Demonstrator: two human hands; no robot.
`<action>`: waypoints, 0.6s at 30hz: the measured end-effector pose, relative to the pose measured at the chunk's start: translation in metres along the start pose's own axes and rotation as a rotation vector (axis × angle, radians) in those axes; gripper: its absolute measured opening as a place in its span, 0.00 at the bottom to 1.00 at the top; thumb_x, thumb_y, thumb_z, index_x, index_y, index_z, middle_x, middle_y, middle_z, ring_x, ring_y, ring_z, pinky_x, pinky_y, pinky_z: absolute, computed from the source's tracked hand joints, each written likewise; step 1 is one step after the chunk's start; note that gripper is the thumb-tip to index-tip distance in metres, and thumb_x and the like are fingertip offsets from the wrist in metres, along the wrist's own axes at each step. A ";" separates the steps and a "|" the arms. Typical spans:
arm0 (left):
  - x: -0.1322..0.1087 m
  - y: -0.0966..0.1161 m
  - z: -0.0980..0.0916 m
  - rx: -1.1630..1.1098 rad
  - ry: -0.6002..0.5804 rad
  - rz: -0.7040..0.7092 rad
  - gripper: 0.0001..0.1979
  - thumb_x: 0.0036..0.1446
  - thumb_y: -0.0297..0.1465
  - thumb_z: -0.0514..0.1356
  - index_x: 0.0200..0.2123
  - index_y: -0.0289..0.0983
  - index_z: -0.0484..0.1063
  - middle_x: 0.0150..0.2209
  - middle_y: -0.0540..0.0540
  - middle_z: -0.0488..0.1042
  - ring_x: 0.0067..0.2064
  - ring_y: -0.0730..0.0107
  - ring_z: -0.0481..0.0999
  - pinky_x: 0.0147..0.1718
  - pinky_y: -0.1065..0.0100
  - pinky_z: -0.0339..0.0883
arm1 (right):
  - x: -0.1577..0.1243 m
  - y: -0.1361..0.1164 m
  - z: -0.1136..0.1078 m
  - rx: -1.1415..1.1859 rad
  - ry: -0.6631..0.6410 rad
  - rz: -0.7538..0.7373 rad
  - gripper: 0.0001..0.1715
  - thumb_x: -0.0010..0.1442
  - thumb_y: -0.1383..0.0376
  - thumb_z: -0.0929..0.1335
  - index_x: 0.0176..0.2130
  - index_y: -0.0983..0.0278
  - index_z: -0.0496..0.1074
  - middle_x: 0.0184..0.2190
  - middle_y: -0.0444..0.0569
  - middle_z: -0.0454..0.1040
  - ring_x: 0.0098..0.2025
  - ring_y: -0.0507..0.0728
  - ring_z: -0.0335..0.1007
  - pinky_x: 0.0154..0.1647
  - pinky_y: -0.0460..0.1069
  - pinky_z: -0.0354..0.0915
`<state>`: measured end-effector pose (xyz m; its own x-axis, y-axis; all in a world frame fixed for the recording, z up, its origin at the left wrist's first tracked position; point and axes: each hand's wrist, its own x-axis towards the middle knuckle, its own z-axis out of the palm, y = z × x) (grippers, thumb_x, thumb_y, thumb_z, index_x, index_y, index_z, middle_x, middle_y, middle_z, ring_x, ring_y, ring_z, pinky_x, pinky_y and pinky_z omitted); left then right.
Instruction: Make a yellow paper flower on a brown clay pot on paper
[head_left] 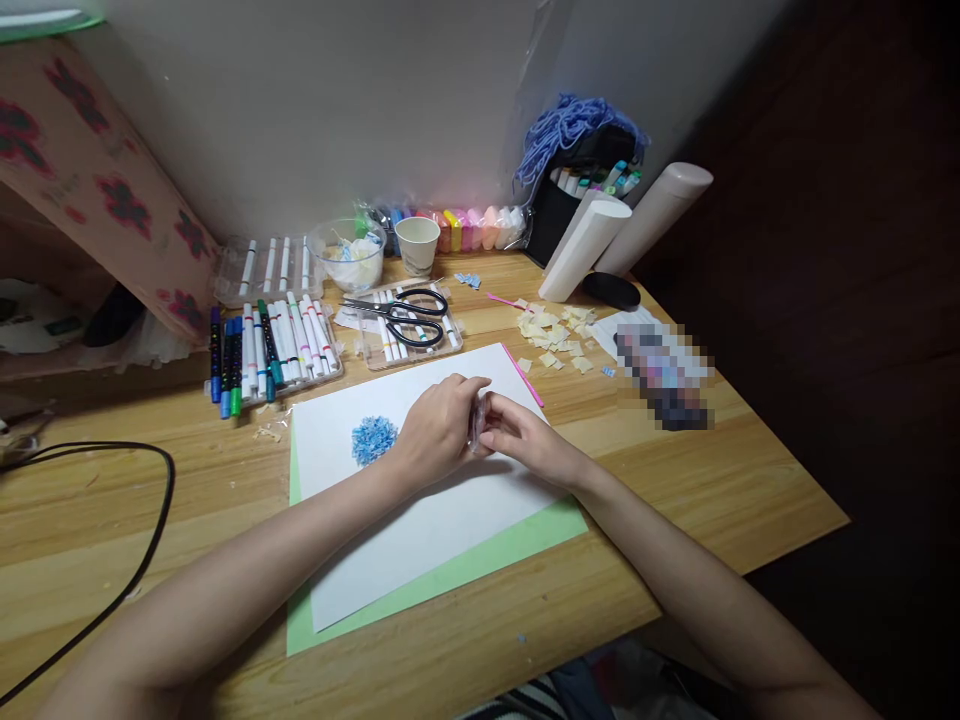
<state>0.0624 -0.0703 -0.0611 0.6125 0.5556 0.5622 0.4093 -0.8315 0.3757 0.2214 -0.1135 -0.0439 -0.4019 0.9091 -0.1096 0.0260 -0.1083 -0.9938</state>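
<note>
My left hand [444, 428] and my right hand [519, 432] meet above a white sheet of paper [390, 555]. Between them is a small clear, shiny plastic object [476, 424], mostly hidden by the fingers; its kind cannot be made out. The fingers of both hands are curled around it. Left of my left hand, a round cluster of blue bits [373, 440] sits on the white sheet, partly behind my wrist. Under that sheet lies a light green sheet [517, 545]. A thin pink stick [523, 375] rests along the white sheet's upper right edge.
Black-handled scissors [411, 315] lie on a marker case behind the paper. Many markers [281, 345] are at left, near a clear bowl [350, 258] and paper cup [418, 248]. Cream paper scraps [547, 330] and white bottles [589, 245] stand rightward. A black cable [169, 490] crosses the left.
</note>
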 end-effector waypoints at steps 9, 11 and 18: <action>0.000 -0.001 0.001 0.050 0.008 0.024 0.24 0.56 0.40 0.53 0.51 0.34 0.53 0.34 0.45 0.65 0.31 0.65 0.65 0.29 0.66 0.59 | 0.001 -0.005 0.002 -0.008 0.016 -0.013 0.05 0.52 0.68 0.64 0.32 0.62 0.60 0.30 0.42 0.62 0.35 0.53 0.61 0.37 0.48 0.61; 0.001 -0.001 0.001 0.075 -0.004 0.042 0.24 0.56 0.40 0.54 0.51 0.34 0.53 0.34 0.44 0.66 0.31 0.64 0.66 0.29 0.66 0.58 | 0.001 -0.006 0.003 -0.007 0.046 0.008 0.05 0.51 0.70 0.63 0.31 0.62 0.60 0.29 0.42 0.63 0.34 0.52 0.62 0.36 0.48 0.61; 0.003 0.002 0.000 0.136 -0.030 0.063 0.22 0.56 0.39 0.54 0.50 0.33 0.55 0.34 0.44 0.67 0.32 0.63 0.66 0.30 0.65 0.58 | 0.003 -0.002 0.005 -0.102 0.232 0.069 0.07 0.54 0.64 0.65 0.29 0.63 0.61 0.26 0.41 0.64 0.30 0.52 0.63 0.33 0.48 0.61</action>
<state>0.0652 -0.0700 -0.0588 0.6593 0.5038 0.5582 0.4562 -0.8581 0.2356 0.2153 -0.1126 -0.0418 -0.1760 0.9701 -0.1670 0.1429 -0.1426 -0.9794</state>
